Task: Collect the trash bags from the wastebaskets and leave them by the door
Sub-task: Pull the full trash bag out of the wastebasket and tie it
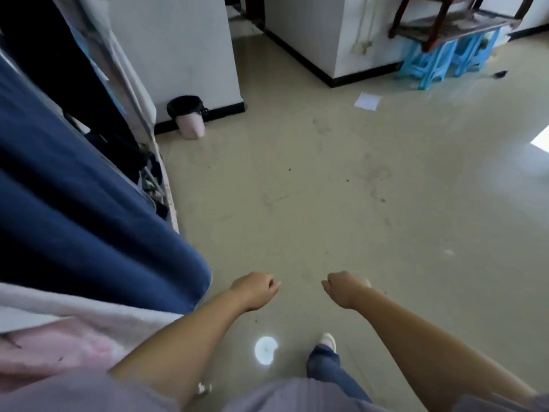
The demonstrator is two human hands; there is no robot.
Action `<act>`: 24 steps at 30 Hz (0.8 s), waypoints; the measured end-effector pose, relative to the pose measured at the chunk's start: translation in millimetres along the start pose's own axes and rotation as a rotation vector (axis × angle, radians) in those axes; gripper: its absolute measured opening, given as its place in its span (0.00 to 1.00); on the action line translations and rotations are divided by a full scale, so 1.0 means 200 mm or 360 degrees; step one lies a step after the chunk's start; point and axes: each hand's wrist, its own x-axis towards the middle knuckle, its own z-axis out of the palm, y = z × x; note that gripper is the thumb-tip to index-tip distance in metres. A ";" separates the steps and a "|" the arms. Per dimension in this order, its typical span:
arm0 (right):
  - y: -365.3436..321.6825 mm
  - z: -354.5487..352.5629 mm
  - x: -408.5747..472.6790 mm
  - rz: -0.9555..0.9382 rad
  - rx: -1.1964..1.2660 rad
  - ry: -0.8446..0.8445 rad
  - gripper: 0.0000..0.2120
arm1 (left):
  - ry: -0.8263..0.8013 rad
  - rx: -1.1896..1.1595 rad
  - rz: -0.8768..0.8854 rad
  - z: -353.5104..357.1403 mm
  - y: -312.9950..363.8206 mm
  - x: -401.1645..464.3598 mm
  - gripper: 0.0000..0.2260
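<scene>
Wastebasket (190, 123), pale pink and fitted with a black trash bag (184, 104), stands on the floor against the foot of the white wall (178, 49), close to that wall's outer corner. The bag is folded over the rim all round, which holds it open and keeps it from slipping inside; a small knot or tail shows at the rim on the side nearer the corner. What the bag contains cannot be told: the mouth reads only as dark.

Both hands are well short of the wastebasket, held out low in front of the body. The left hand (257, 289) is loosely curled with the fingers drawn in and carries nothing. The right hand (344, 288) is likewise closed into a loose fist and carries nothing. One foot in a light shoe (328, 341) is set forward, consistent with walking toward the wastebasket.

Hanging clothes and a blue fabric (74, 209) crowd the side away from the corner, so the open floor (326, 173) is the approach. A sheet of paper (367, 101) lies on the floor beyond the corner, well apart from the wastebasket. Blue plastic stools (439, 60) stand farther off under a dark wooden frame.

Assessment: no bag collected here yet. No door is identifiable in view.
</scene>
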 end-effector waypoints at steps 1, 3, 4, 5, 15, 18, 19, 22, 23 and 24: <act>0.00 -0.07 0.09 -0.0016 -0.0015 0.0001 0.22 | 0.0008 0.0010 -0.0004 -0.06 -0.01 0.10 0.16; 0.01 -0.22 0.29 -0.0050 -0.0054 0.0008 0.22 | 0.0032 0.0011 -0.0021 -0.19 -0.02 0.30 0.18; 0.02 -0.30 0.39 -0.0074 -0.0071 0.0016 0.22 | 0.0041 0.0003 -0.0033 -0.25 -0.03 0.40 0.18; 0.03 -0.38 0.50 -0.0098 -0.0088 0.0023 0.22 | 0.0051 -0.0014 -0.0049 -0.32 -0.04 0.51 0.17; 0.02 -1.29 1.42 -0.0382 -0.0510 -0.0037 0.19 | 0.0247 -0.0298 -0.0309 -1.03 -0.09 1.29 0.15; -0.08 -1.49 1.68 -0.0440 -0.0501 -0.0009 0.21 | 0.0251 -0.0357 -0.0404 -1.18 -0.22 1.49 0.14; -0.12 -1.56 1.77 -0.0453 -0.0499 -0.0007 0.21 | 0.0249 -0.0372 -0.0427 -1.24 -0.27 1.56 0.14; -0.22 -1.76 2.06 -0.0490 -0.0543 0.0004 0.22 | 0.0251 -0.0380 -0.0491 -1.44 -0.41 1.79 0.17; -0.26 -1.83 2.16 -0.0501 -0.0557 0.0003 0.21 | 0.0263 -0.0384 -0.0496 -1.52 -0.45 1.87 0.18; -0.29 -1.90 2.25 -0.0502 -0.0569 0.0006 0.21 | 0.0272 -0.0387 -0.0492 -1.59 -0.50 1.94 0.18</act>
